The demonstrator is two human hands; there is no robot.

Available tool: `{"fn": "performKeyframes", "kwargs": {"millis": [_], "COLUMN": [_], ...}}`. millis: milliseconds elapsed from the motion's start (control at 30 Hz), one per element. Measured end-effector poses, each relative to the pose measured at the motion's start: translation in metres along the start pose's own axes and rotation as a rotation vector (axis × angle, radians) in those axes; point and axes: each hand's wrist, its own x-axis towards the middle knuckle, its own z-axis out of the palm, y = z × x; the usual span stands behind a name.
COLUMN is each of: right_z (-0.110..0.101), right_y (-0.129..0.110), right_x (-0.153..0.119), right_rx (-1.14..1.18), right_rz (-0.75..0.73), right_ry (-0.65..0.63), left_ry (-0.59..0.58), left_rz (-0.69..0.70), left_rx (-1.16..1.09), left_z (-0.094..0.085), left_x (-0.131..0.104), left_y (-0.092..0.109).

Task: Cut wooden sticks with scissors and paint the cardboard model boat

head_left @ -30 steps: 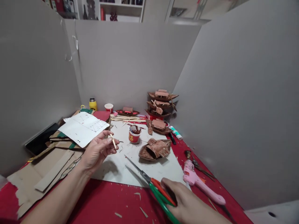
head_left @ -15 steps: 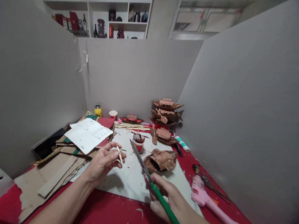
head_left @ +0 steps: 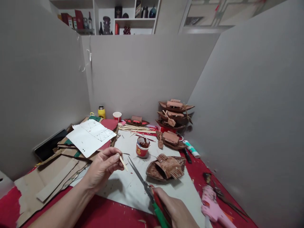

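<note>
My left fingers (head_left: 113,159) pinch a short wooden stick (head_left: 123,163) while my right fingers (head_left: 163,194) grip scissors (head_left: 147,188), blades slightly parted

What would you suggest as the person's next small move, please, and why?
Perhaps bring the scissors in the right hand to the short wooden stick pinched in the left hand: the slightly parted blades sit close to it, apparently without touching.

Stick (head_left: 123,163) left of scissors (head_left: 142,181), cup (head_left: 142,152) behind, glue gun (head_left: 210,204) right
</note>
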Motion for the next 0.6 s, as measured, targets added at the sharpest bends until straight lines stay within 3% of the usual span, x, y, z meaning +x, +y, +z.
{"fn": "performKeyframes", "kwargs": {"millis": [133, 600], "right_z": [-0.004, -0.015], "right_y": [-0.007, -0.021], "right_x": [0.009, 0.014], "right_rx": [-0.038, -0.144], "right_rz": [0.057, 0.146], "right_ry": [-0.089, -0.112], "left_ry": [0.022, 0.048], "left_rz": [0.016, 0.07], "left_rx": [0.029, 0.228], "left_z": [0.003, 0.006], "left_x": [-0.003, -0.006], "left_y": [0.0, 0.0]}}
